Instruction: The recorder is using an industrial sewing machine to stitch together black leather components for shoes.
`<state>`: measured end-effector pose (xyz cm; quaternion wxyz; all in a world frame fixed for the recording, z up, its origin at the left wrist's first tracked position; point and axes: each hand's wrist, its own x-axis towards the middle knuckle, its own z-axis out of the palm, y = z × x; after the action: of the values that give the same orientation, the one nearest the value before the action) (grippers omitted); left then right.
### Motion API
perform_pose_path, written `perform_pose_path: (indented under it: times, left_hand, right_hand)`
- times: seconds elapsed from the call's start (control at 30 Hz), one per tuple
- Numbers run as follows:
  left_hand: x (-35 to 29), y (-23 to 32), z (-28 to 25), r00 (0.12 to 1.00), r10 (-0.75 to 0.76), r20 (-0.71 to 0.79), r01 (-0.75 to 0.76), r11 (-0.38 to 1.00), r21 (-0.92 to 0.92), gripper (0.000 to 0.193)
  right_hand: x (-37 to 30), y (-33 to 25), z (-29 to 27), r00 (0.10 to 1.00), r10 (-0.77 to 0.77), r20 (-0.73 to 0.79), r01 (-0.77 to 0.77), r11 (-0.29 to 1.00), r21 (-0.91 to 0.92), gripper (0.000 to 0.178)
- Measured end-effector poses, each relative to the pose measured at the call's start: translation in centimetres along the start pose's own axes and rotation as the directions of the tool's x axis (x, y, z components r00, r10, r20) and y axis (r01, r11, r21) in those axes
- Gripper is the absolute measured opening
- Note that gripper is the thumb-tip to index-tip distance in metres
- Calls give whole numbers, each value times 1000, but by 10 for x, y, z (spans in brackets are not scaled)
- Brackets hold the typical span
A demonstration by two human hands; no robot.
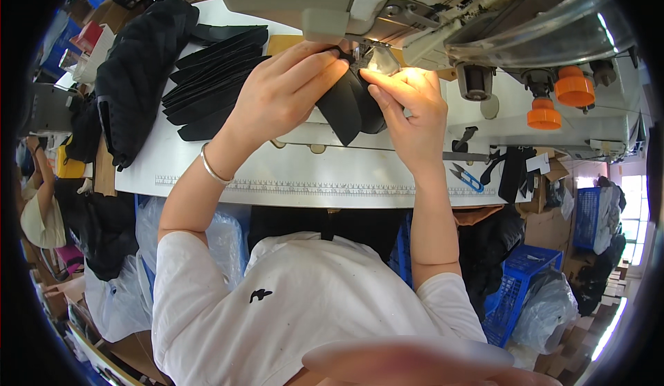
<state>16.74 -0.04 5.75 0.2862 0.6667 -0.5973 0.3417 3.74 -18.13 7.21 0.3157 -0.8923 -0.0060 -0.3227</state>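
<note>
Under the lit needle area of a sewing machine (377, 43), both my hands grip a black fabric piece (340, 109) that hangs down in folded flaps. My left hand (283, 88) pinches its left side close to the presser foot, fingers pressed together. On the other side my right hand (409, 102) pinches the fabric between thumb and index finger, just right of the needle. The needle tip itself is too small to make out. Left of my left hand lies a fanned stack of black fabric pieces (207, 85).
A bulky black garment (142, 75) lies on the table's left end. Blue thread snips (468, 178) and black strips (512, 175) rest at the right. A printed ruler (325, 189) runs along the front edge. Blue crates (522, 275) stand lower right. Another person (40, 206) sits far left.
</note>
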Motion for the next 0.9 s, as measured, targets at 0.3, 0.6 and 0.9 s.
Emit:
perform_pose_path:
  times: [0.3,0.6,0.9]
  left_hand:
    - [0,2,-2,999,-8,31,9,1000,-5,52]
    - [3,-1,1,999,30,-11,-30,999,46,29]
    - [0,2,0,1000,-19,20,19,1000,6,52]
  right_hand:
    - [-2,1,0,1000,6,-1,-6,1000,4,22]
    - [-1,1,1,998,-47,-33,48,999,15,19]
    - [-3,1,1,1000,-3,-13,3,1000,-8,24]
